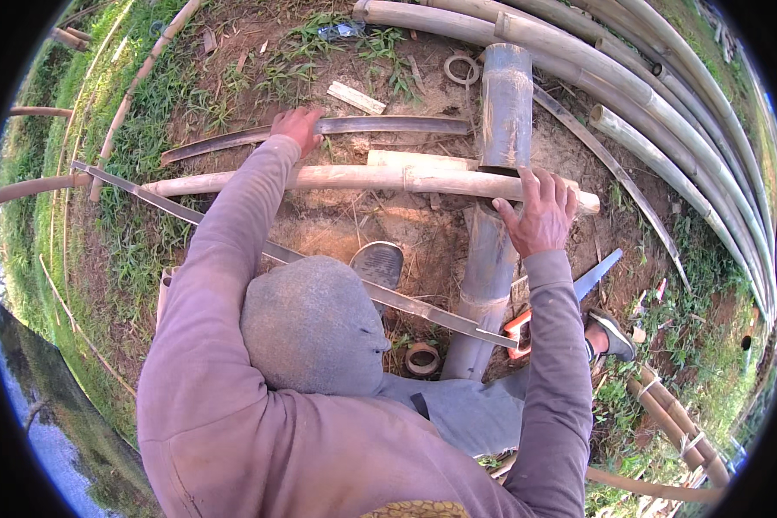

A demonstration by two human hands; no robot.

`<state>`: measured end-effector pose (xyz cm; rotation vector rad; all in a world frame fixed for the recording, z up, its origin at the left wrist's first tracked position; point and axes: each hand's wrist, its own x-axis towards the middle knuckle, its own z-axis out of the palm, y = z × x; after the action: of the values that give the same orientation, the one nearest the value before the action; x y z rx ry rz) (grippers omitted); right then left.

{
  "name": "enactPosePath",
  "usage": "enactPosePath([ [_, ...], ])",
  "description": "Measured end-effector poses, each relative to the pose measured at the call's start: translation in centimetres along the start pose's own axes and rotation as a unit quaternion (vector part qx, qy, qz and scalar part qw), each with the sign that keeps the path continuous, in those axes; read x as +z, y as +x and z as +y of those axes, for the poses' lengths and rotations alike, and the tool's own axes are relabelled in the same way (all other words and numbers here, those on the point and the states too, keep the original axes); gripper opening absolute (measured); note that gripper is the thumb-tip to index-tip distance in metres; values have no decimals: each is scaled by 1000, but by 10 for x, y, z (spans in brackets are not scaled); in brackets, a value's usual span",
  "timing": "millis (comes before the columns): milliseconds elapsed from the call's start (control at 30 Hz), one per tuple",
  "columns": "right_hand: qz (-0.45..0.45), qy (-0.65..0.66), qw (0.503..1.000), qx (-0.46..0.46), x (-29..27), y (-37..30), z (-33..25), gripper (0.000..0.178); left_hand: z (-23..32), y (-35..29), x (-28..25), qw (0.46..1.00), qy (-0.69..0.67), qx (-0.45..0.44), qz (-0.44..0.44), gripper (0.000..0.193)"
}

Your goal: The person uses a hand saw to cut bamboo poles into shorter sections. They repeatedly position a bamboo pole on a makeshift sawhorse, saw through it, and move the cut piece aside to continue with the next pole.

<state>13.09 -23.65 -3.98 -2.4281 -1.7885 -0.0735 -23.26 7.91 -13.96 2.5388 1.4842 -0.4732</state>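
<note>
- You wore a long-sleeved, dusty mauve shirt [319, 449].
- Its left sleeve [220, 250] and right sleeve [552, 371] were creased, each ending at the wrist.
- A yellow-brown, patterned patch [414, 510] marked the shirt's front.
- Your left hand [298, 129] and right hand [541, 210] were bare.
- Your trousers [466, 419] were grey, with a short black mark [419, 406].
- You had a greyish, pale-edged shoe [615, 334].

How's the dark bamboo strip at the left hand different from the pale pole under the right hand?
The strip is dark; the pole is pale. The strip is thinner than the pole. The pole reaches farther right than the strip. Both are long and lie crosswise.
</note>
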Motion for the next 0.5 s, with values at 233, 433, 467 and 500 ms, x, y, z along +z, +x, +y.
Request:
enactPosePath([
  [233, -6, 2, 999, -34, 24, 7, -3, 59, -22, -6, 1, 988, 44, 85, 124, 27],
  [433, 29, -30, 997, -59, 16, -23, 36, 65, 0, -13, -69, 916, 4, 231, 328, 39],
  [467, 31, -37, 998, -50, 14, -24, 41, 65, 19, -19, -83, 900, 2, 251, 357, 38],
  [500, 31, -45, 998, -44, 13, -24, 46, 65, 35, -25, -92, 892, 7, 269, 363, 37],
])
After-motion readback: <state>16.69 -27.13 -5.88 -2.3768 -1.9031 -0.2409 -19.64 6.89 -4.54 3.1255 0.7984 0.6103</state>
